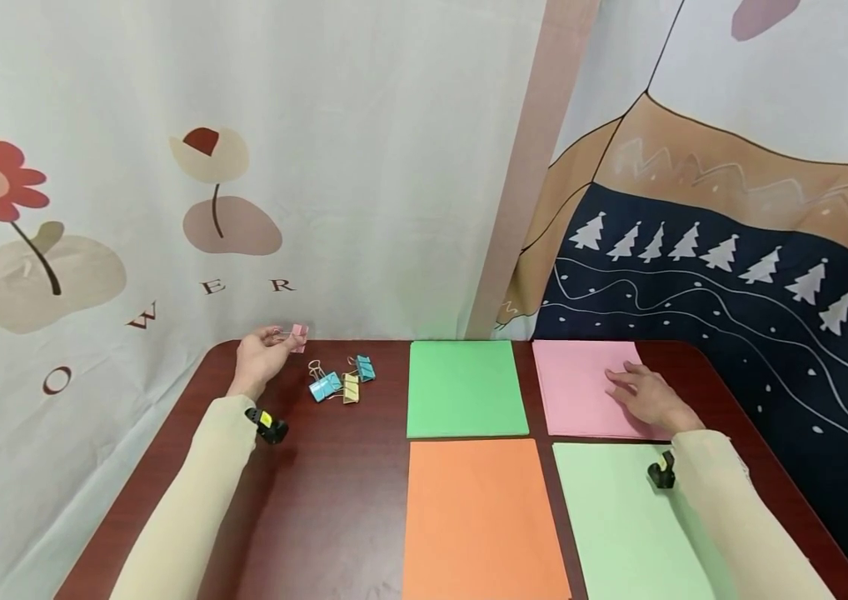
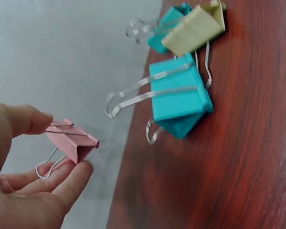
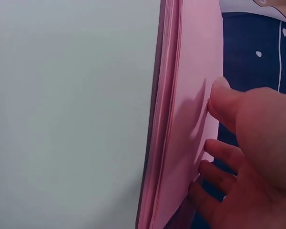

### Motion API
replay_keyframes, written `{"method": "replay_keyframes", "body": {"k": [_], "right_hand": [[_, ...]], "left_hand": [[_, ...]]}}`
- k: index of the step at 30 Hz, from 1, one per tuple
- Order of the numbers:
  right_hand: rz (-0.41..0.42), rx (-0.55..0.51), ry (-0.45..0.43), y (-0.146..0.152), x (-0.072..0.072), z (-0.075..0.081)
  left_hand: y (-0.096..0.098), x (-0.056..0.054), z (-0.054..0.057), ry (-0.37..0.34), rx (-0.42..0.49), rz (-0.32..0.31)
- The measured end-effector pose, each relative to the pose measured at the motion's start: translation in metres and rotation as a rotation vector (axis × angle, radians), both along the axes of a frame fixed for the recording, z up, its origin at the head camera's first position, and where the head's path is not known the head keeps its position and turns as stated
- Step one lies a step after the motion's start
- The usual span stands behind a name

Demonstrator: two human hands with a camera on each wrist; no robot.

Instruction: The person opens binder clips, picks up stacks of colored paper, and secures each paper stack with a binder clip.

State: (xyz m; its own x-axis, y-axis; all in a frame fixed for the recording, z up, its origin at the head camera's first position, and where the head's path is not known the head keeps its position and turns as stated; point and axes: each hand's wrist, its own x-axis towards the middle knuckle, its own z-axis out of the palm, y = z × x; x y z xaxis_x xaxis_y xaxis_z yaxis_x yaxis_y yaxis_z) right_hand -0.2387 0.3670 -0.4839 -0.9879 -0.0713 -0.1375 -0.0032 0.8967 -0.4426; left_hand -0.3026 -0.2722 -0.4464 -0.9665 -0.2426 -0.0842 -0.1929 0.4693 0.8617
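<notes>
My left hand (image 1: 261,360) pinches a small pink binder clip (image 2: 71,139) by its wire handles, thumb on one side and fingers on the other, near the far left corner of the table. Right of it lie a large blue binder clip (image 1: 325,386), a yellow binder clip (image 1: 351,389) and a smaller blue binder clip (image 1: 366,368). My right hand (image 1: 650,400) rests on the right part of a stack of pink paper (image 1: 574,385). In the right wrist view its fingers are spread and slightly bent, with their tips on the top sheet.
Stacks of green paper (image 1: 466,389), orange paper (image 1: 484,517) and pale green paper (image 1: 619,525) lie near the pink one on the dark red table (image 1: 319,500). A white printed curtain (image 1: 379,167) hangs behind, and a dark blue tree-patterned cloth (image 1: 731,333) at the right.
</notes>
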Motion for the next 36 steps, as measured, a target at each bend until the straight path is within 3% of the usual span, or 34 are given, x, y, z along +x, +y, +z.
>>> {"method": "replay_keyframes", "body": {"k": [8,15,20,30,36], "right_hand": [[-0.109,-0.014,0.027,-0.007,-0.002,-0.002],[-0.124,-0.037,-0.005,-0.009,-0.004,-0.001],[-0.136,-0.025,0.016,-0.009,-0.004,0.0],[-0.163,0.011,0.017,-0.008,-0.007,0.001],[-0.27,0.115,0.027,-0.009,-0.005,0.004]], "left_hand": [[0.018,0.011,0.01,0.071,0.156,-0.045],[0.033,0.022,0.016,0.112,0.332,-0.042],[0.047,0.031,0.019,0.108,0.394,-0.083],[0.072,0.047,0.017,0.082,0.497,-0.075],[0.081,0.052,0.016,0.089,0.529,-0.063]]}}
